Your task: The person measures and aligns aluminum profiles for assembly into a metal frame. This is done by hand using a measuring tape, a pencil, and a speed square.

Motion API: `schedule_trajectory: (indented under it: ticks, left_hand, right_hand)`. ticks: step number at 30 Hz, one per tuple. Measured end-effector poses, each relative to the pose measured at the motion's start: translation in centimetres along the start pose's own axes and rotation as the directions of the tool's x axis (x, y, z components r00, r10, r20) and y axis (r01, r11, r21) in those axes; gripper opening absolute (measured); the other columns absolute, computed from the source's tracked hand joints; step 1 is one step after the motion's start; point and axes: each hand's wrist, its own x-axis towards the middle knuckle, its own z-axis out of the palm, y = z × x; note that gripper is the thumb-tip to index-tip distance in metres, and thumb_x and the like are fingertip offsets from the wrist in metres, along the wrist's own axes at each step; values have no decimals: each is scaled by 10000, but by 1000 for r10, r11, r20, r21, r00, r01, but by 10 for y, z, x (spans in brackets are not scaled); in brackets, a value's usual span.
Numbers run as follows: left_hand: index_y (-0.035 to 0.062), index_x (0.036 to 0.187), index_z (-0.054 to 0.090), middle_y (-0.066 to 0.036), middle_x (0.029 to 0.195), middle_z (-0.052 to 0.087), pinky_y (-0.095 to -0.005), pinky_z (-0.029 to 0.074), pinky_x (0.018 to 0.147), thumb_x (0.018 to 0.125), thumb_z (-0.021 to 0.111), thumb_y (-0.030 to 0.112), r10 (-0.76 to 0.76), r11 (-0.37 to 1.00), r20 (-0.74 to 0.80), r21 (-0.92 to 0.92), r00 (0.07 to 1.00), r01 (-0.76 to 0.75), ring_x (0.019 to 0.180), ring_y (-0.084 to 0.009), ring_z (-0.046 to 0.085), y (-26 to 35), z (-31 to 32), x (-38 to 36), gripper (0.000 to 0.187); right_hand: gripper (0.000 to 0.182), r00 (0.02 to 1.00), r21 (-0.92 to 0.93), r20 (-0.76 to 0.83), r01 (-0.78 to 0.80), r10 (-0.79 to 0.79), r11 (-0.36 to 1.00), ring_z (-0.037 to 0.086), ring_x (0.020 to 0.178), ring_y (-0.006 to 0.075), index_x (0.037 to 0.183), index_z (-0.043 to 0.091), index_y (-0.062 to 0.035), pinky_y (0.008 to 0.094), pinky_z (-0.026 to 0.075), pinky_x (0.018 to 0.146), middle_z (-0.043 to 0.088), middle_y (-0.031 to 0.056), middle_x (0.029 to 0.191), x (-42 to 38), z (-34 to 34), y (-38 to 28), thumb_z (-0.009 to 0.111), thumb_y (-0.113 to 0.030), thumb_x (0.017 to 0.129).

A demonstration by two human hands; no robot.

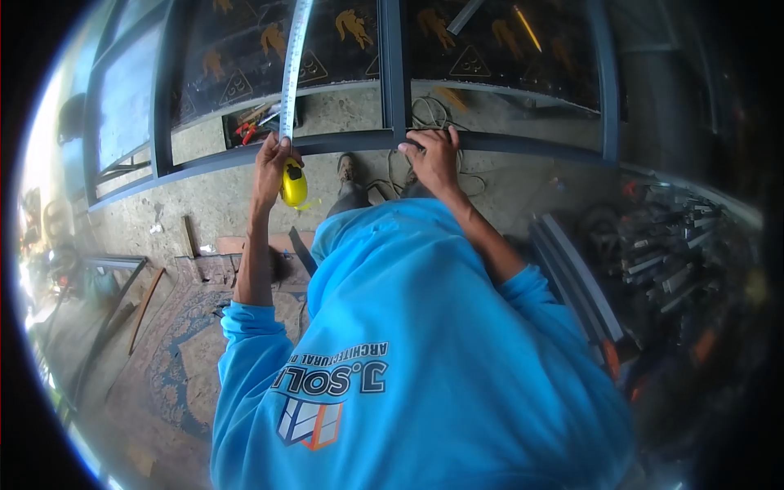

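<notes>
My left hand (271,167) is closed around a tape measure, its thumb on the silver blade (291,77). The yellow tape measure case (293,184) hangs just below the thumb. From there the blade runs away from me, across the near bar of a dark grey metal frame (343,143) and over the board. My right hand (435,157) rests on the same near bar, beside the upright that joins it. Its fingers are spread over the bar, with the fingertips partly hidden.
A dark board with orange prints (351,69) lies under the frame, with a pencil (528,29) on it. Red-handled tools (249,131) sit below the frame. Metal offcuts (670,253) and long bars (576,278) lie at right. A worn rug (196,343) covers floor at left.
</notes>
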Motion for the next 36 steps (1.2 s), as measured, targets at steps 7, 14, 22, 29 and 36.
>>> schedule_trajectory:
  ticks: [7, 14, 22, 29, 36]
  left_hand:
    - [79, 893, 500, -20, 672, 569, -255, 421, 614, 962, 475, 292, 34, 998, 106, 56, 994, -41, 629, -97, 548, -6, -6, 6, 225]
    - [78, 910, 490, -31, 675, 593, -256, 433, 608, 966, 455, 324, 83, 996, 229, 10, 970, -88, 641, -103, 571, -8, -14, 18, 255]
    - [97, 860, 480, -39, 675, 597, -291, 443, 643, 966, 444, 358, 54, 998, 283, 16, 958, -61, 669, -123, 597, -9, -20, 21, 284]
    - [56, 859, 478, -55, 697, 603, -269, 451, 631, 965, 468, 277, 56, 998, 254, 16, 966, -62, 665, -116, 588, -19, -23, 24, 245]
    - [64, 899, 465, -59, 711, 628, -280, 438, 655, 971, 451, 286, -21, 997, 254, -61, 967, 38, 664, -126, 589, -18, -21, 20, 234]
  right_hand:
    - [179, 999, 81, -32, -36, 38, 996, 561, 850, 217, 778, 692, -82, 413, 260, 975, 666, 39, 824, 13, -2, -5, 649, -255, 803]
    - [274, 977, -131, -214, -30, 1, 991, 568, 797, 239, 811, 680, -67, 433, 299, 945, 637, 61, 716, 16, 14, -12, 593, -322, 866]
    - [487, 795, -77, 411, -457, 446, 886, 637, 745, 323, 836, 656, -15, 405, 479, 667, 637, 128, 670, 60, -6, -18, 573, -495, 841]
    - [935, 937, -182, 47, -332, 345, 926, 544, 1047, 395, 1278, 427, 26, 473, 464, 819, 540, 273, 1139, 60, 31, -61, 707, -604, 647]
    - [798, 878, 34, 27, -479, 478, 877, 593, 779, 416, 1434, 201, -111, 481, 481, 685, 563, 272, 953, 104, 61, -48, 624, -311, 788]
